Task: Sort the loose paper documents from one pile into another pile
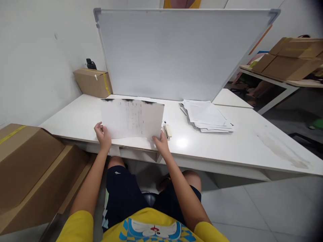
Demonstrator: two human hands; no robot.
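A sheet of paper [116, 117] is held up sideways over the desk's near edge; faint print and dark smudges along its top edge show. My left hand [103, 136] grips its lower left corner, thumb on the near face. At the lower right corner my right hand [161, 144] pinches the sheet between thumb and fingers. Just past my right hand lies a cream-coloured stapler [167, 130] on the desk. Whether it is one sheet or several together, I cannot tell.
On the white desk [242, 144], a loose stack of papers [205, 114] lies to the right. A whiteboard [171, 53] stands along the back. One cardboard box [93, 82] sits at the back left, larger boxes [27, 161] beside me on the left. Another table [275, 76] carries boxes.
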